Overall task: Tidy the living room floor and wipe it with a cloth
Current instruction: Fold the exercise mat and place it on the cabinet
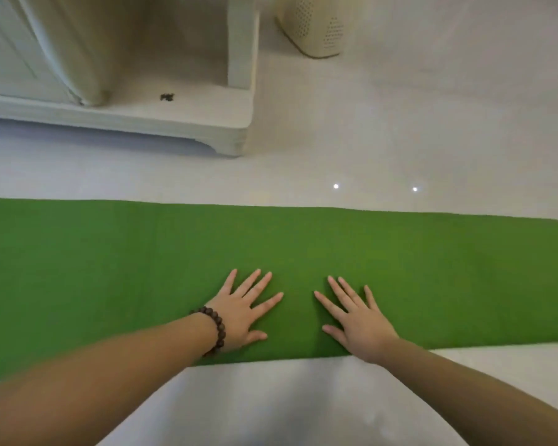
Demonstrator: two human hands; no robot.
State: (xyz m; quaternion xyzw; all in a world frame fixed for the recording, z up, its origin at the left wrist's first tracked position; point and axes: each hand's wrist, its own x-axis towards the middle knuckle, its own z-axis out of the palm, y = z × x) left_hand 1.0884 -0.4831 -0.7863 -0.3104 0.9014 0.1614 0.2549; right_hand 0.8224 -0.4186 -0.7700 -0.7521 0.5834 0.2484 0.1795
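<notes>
A long green cloth [110, 268] lies flat across the pale glossy floor [400, 130], reaching from the left edge of the view to the far right. Both my hands press down on its middle, palms flat and fingers spread. My left hand [244, 309], with a dark bead bracelet on the wrist, lies just left of centre. My right hand [356, 317] lies a little apart to its right, its heel near the cloth's near edge.
A cream cabinet base [181, 123] stands on the floor beyond the cloth at the upper left, with a small dark speck [167, 97] on its ledge. A beige perforated bin [316, 27] stands at the back, right of the cabinet.
</notes>
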